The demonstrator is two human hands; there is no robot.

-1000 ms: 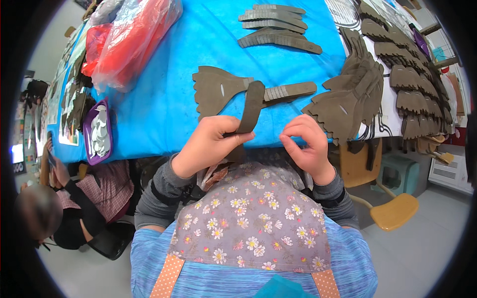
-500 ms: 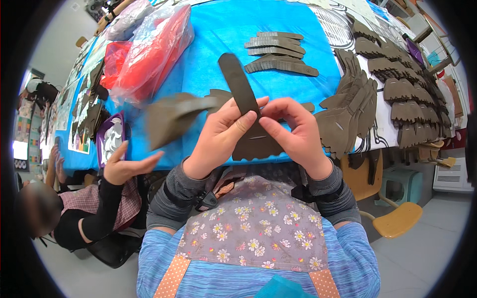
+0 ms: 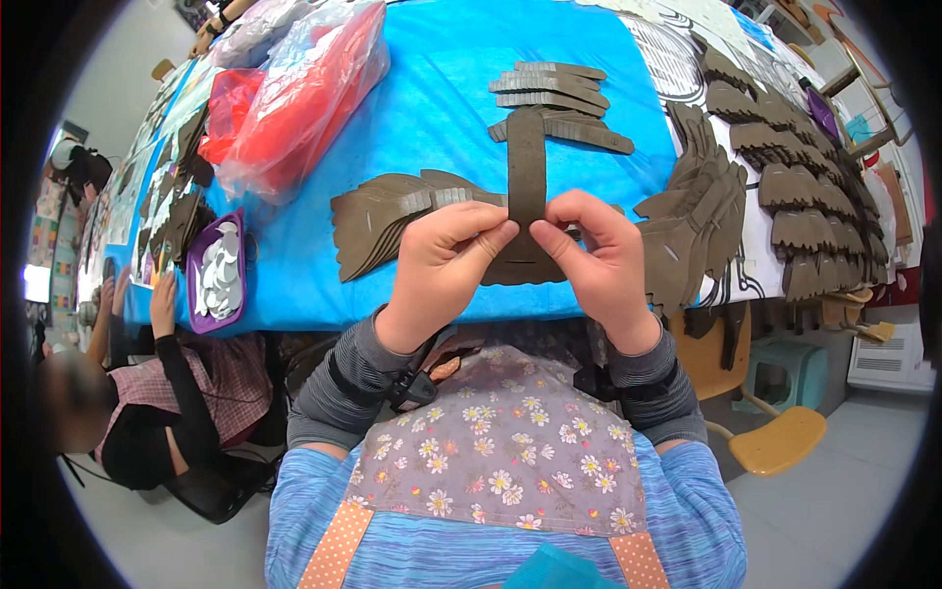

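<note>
In front of me, my left hand [image 3: 444, 260] and my right hand [image 3: 606, 260] pinch a dark brown strip [image 3: 527, 162] from both sides, thumbs against its lower part. The flat strip has a rounded end and stands upright, pointing away from me. Below the fingers a wider dark brown piece with a wavy edge [image 3: 525, 269] and a short slit shows; the fingers partly hide where it meets the strip. Just beyond my left hand lies a fanned stack of wavy-edged pieces [image 3: 371, 224] with grey ends. Another fanned pile [image 3: 687, 211] lies right of my right hand.
Several stacks of strips [image 3: 551, 88] lie on the blue table cover [image 3: 432, 59]. A clear bag with red contents [image 3: 314, 108] and a purple tray of white pieces [image 3: 218, 270] stand left. Rows of brown pieces [image 3: 797, 187] fill the right. A co-worker's hand [image 3: 164, 302] is at the left edge.
The strip in my hands has swung from leaning left to upright. The stack at left, blurred in motion before, now lies still on the table. The co-worker's hand has drawn back left.
</note>
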